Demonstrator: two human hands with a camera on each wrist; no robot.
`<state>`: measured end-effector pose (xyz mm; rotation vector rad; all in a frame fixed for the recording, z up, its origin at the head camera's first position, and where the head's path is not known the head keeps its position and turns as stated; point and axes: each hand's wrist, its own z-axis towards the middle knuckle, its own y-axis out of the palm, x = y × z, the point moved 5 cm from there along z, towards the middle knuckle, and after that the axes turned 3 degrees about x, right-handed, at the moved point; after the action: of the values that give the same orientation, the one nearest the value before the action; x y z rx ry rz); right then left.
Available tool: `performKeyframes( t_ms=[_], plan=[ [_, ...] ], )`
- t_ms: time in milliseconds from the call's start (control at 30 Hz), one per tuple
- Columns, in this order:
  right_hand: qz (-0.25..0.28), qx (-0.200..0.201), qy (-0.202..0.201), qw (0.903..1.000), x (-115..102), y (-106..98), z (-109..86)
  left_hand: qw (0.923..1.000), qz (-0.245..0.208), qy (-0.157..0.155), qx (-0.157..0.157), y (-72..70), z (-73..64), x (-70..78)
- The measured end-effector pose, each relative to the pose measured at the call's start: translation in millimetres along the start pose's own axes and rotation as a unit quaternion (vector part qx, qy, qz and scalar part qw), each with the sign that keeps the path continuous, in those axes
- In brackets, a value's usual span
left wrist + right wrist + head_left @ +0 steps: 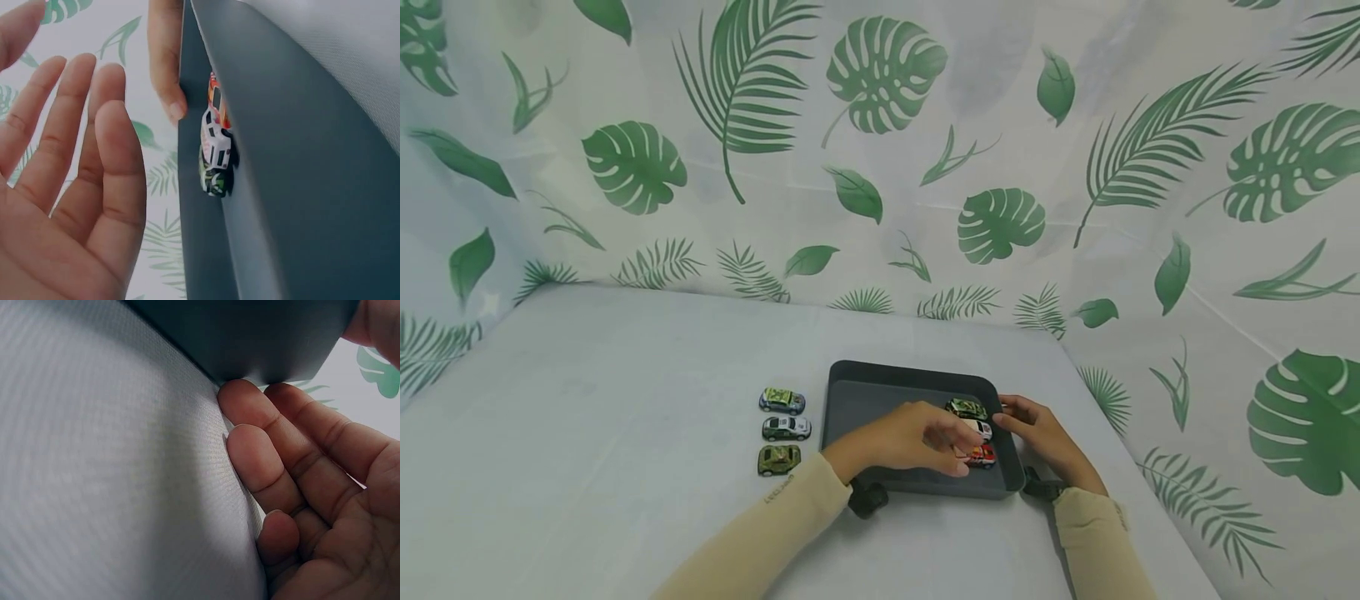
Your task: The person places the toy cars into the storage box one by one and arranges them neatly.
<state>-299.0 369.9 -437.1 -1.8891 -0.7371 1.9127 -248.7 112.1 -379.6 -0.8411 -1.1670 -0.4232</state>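
Note:
My left hand (917, 437) hovers over the dark grey tray (880, 417) with fingers spread and nothing in them. Below its fingertips, three toy cars stand in a column at the tray's right end: a green camouflage car (967, 408), a white car (983, 430) partly hidden by the fingers, and a red car (981, 456). At the tray's right wall, my right hand (1045, 437) holds the edge. In the right wrist view its fingertips (247, 400) touch the outside of the wall, while the thumb (378, 328) passes behind the rim.
Left of the tray, three more toy cars stand in a column on the white cloth: a yellow-green and blue one (782, 401), a white and dark one (786, 428) and a camouflage one (778, 459). A leaf-printed curtain (895, 167) rises behind and at the sides.

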Motion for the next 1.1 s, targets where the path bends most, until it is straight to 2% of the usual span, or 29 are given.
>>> performKeyframes(
  t_ms=[333,800,1100],
  plan=[
    [-0.002,0.002,0.002,1.0000,0,1,0.4,0.9987,-0.014,0.048,0.002,-12.8,-16.6,10.0],
    [-0.006,-0.004,0.005,1.0000,1,-1,0.7,0.9976,-0.020,0.050,0.044,-40.1,-45.2,8.2],
    [-0.003,-0.005,0.005,1.0000,2,-2,0.7,0.9964,-0.006,0.049,0.069,-51.8,-61.3,4.0]
  ],
)
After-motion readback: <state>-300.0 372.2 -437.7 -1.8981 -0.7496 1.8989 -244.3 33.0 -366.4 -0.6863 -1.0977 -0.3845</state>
